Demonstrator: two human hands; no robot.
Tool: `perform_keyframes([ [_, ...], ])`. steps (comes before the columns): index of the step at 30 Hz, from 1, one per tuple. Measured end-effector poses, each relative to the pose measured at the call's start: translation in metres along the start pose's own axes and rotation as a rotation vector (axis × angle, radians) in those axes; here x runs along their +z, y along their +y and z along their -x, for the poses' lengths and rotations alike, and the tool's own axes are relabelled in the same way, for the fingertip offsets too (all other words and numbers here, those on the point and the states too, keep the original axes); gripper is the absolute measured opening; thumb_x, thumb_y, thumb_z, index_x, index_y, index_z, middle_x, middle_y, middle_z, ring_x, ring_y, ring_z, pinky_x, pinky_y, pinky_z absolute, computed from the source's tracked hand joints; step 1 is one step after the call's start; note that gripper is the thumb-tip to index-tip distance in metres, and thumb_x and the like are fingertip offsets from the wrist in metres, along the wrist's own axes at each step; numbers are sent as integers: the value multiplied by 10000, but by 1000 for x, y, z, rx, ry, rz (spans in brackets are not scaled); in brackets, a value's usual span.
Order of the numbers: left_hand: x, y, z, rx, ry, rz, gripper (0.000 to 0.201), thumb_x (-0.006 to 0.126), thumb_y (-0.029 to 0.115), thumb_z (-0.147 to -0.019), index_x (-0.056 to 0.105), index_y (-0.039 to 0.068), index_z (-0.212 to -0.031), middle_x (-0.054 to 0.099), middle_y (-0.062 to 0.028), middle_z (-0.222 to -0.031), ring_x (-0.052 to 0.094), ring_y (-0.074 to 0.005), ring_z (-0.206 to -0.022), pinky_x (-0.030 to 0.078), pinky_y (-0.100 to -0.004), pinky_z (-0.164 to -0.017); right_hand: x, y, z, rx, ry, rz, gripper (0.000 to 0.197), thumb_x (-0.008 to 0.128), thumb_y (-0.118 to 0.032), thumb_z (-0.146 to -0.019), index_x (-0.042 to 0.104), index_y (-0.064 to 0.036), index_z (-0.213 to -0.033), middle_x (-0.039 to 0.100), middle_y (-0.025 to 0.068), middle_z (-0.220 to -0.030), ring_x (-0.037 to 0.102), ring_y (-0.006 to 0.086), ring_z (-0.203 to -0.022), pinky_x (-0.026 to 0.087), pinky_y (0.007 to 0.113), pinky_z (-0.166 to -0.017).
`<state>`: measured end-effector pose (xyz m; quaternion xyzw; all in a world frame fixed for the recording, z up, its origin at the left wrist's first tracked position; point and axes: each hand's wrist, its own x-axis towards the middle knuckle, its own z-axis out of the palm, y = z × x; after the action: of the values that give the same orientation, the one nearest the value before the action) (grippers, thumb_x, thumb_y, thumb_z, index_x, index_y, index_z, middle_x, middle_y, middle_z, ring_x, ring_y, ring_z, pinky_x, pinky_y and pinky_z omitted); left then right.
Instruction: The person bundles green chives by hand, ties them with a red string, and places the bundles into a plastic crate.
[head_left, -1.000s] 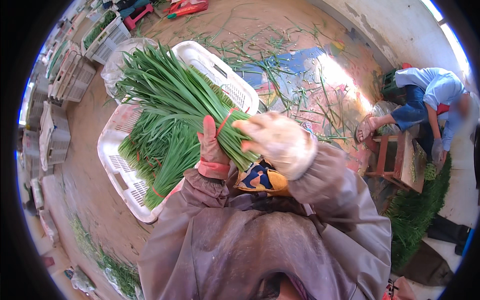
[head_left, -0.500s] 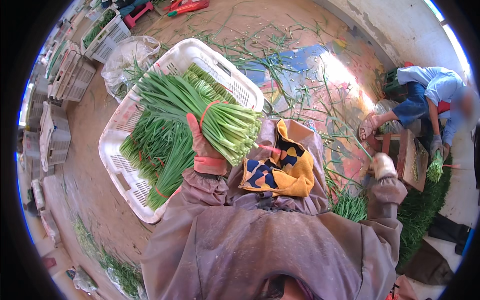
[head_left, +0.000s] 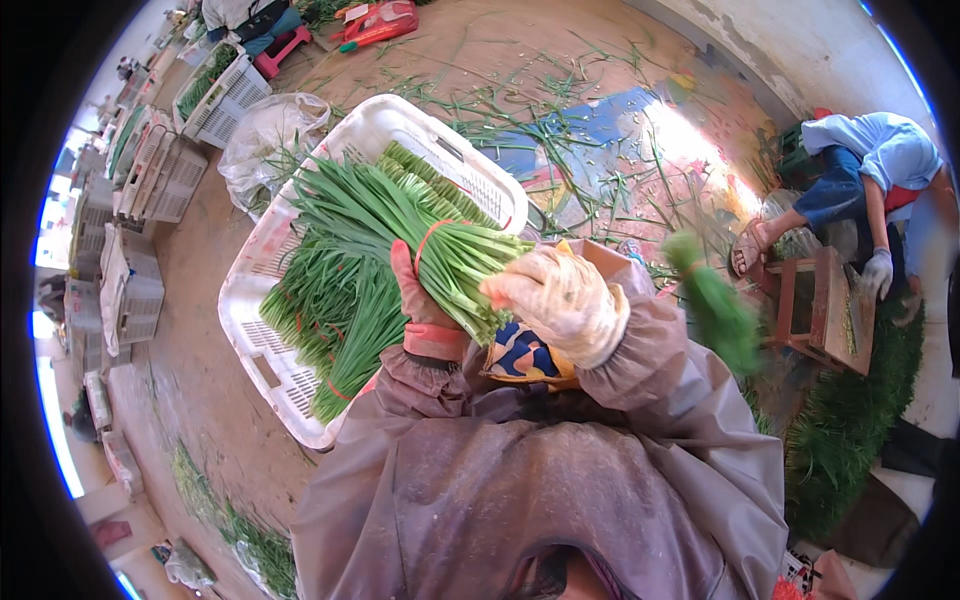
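Observation:
My left hand [head_left: 416,303], with a reddish band at the wrist, is closed around a bundle of chives [head_left: 400,215] tied with a red band. Its leafy tips point to the upper left, over a white plastic crate [head_left: 400,112]. My right hand [head_left: 560,300], in a pale, stained glove, has its fingers closed on the whitish stem ends. Inside the crate lie several more banded chive bundles [head_left: 335,300]. Below the right hand, a yellow cloth with a dark blue pattern [head_left: 525,355] shows on my lap.
A blurred green bundle [head_left: 715,305] hangs in mid-air to the right. Beyond it, a person in light blue [head_left: 868,150] bends over a small wooden stool [head_left: 810,305] beside heaped greens [head_left: 860,430]. Loose stalks litter the floor. White crates [head_left: 140,275] line the left side.
My right hand has come from the far right to the stem ends of the bundle. The co-worker's hand has let go of a bundle, and a blurred green one now appears in the air.

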<state>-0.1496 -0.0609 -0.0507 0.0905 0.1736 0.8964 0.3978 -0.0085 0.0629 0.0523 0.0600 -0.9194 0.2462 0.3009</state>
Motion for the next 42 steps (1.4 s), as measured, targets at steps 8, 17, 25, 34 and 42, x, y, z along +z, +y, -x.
perform_keyframes([
  [8, 11, 12, 1, -76, -12, 348, 701, 396, 661, -896, 557, 92, -1273, 549, -156, -1305, 512, -375, -1190, 373, -570, -1042, -60, 34, 66, 397, -25, 11, 179, 729, -141, -749, 685, -123, -922, 624, 70, -784, 636, 266, -722, 517, 357, -634],
  [17, 8, 0, 1, 38, 138, 72, 576, 480, 546, -922, 620, 34, -1147, 655, -115, -1129, 610, -272, -1043, 472, -430, -967, 15, 5, -7, 57, 241, 58, 367, 787, -146, -690, 636, -114, -1023, 628, 44, -896, 608, 250, -745, 490, 367, -632],
  [25, -8, -2, 3, -19, -87, 222, 651, 393, 588, -940, 580, 47, -1250, 572, -178, -1275, 491, -333, -1227, 345, -490, -1088, 0, -2, 14, -30, -25, -89, 203, 742, -129, -731, 624, -97, -892, 567, 50, -753, 588, 234, -682, 466, 366, -574],
  [34, 17, 0, 2, -86, -26, 162, 734, 376, 637, -918, 560, 7, -1247, 592, -186, -1235, 566, -330, -1135, 428, -474, -1025, -23, -4, -8, 317, 148, -105, 341, 763, -213, -765, 638, -70, -1048, 624, 77, -871, 607, 256, -775, 496, 357, -658],
  [42, 8, 2, 1, -67, 36, 190, 706, 325, 582, -951, 582, -27, -1201, 618, -202, -1187, 588, -334, -1090, 446, -449, -1001, 7, 10, -4, 684, 76, -431, 331, 770, -99, -749, 656, -22, -1050, 677, 138, -873, 667, 252, -793, 533, 327, -710],
])
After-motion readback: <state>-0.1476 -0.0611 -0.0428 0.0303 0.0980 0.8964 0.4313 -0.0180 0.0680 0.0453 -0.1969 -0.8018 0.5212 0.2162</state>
